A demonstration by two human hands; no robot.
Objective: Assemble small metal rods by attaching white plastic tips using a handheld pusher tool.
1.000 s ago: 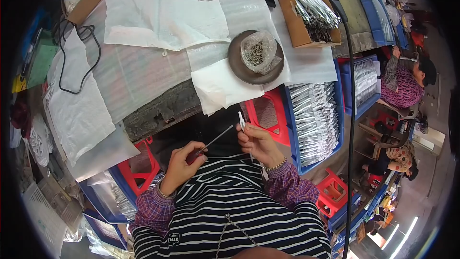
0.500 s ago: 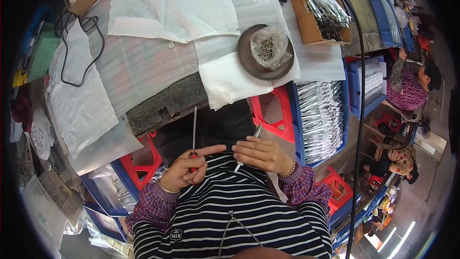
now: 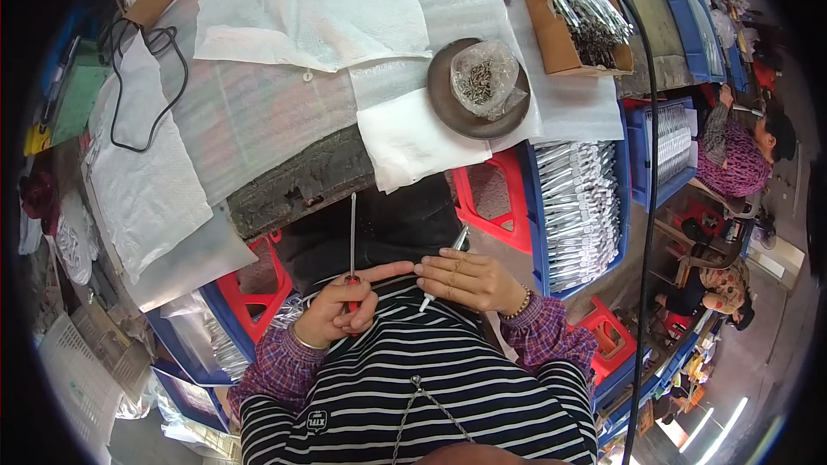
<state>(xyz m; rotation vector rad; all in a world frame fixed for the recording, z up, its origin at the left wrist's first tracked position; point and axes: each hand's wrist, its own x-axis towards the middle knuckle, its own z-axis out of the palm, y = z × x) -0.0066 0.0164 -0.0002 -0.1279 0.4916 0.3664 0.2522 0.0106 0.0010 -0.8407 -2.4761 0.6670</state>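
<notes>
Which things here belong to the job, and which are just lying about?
Seemingly in the job:
screwdriver, in the left hand
slim silver piece, in the right hand
plastic bag of small metal parts
blue tray of similar pieces

Probably just standing or lying about:
looped black cord
red stools

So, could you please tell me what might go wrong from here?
The screwdriver in the left hand has its bare shaft pointing outward and could jab something. The slim tool under the right hand might slip onto the lap. The plastic bag of small metal parts on the brown plate could spill if knocked.
</notes>
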